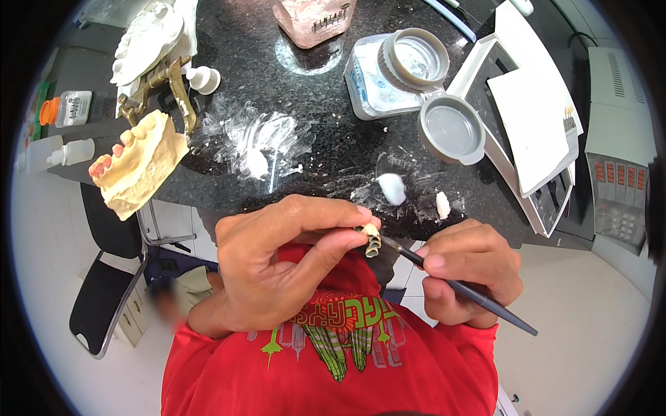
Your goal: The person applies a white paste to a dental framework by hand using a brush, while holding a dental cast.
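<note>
My left hand (277, 256) pinches a small dental bridge (373, 244) between thumb and fingertips, just off the near edge of the black stone worktop. The bridge has cream and grey-metal hollow crowns. My right hand (472, 270) grips a thin brush (489, 303) with a dark, tapering handle. Its tip meets or nearly meets the right side of the bridge; exact contact is too small to tell. Beyond the hands on the worktop lie a wet-looking white lump (392, 188) and a smaller white piece (442, 205).
At left, a yellowish dental cast (142, 166) sits on a brass articulator (182, 104), near a white dropper bottle (203, 80). White powder (260, 142) smears the worktop. An open clear jar (371, 76) with a grey lid (452, 130) stands beside a white tray (517, 139).
</note>
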`<state>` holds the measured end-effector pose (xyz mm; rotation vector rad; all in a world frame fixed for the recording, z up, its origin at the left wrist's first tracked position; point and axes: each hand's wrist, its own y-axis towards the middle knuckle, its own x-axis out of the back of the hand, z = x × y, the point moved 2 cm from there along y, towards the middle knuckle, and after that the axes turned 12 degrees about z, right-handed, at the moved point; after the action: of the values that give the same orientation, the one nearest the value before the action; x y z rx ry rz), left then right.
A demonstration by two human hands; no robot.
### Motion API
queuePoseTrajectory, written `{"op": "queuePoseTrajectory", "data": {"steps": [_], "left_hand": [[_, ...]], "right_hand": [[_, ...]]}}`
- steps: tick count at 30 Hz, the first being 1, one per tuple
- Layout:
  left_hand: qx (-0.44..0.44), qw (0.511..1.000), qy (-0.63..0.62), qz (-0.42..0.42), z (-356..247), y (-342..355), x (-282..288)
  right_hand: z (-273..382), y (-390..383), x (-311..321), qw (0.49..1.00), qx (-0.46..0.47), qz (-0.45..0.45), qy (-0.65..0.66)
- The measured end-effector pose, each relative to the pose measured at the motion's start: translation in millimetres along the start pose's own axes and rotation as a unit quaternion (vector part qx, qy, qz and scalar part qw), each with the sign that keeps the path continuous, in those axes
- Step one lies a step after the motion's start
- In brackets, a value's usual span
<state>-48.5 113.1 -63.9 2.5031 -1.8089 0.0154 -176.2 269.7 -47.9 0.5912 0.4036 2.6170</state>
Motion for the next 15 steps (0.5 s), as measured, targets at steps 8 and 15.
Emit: {"op": "queuePoseTrajectory", "data": {"steps": [8, 15], "left_hand": [[-0.003, 1.0, -0.004, -0.018, 0.7, 0.4, -1.0], [-0.006, 1.0, -0.001, -0.019, 1.4, -0.2, -1.1]], "right_hand": [[0.4, -0.1, 0.4, 1.0, -0.001, 0.002, -0.003], [-0.4, -0.6, 0.4, 1.0, 0.003, 0.009, 0.003]]}}
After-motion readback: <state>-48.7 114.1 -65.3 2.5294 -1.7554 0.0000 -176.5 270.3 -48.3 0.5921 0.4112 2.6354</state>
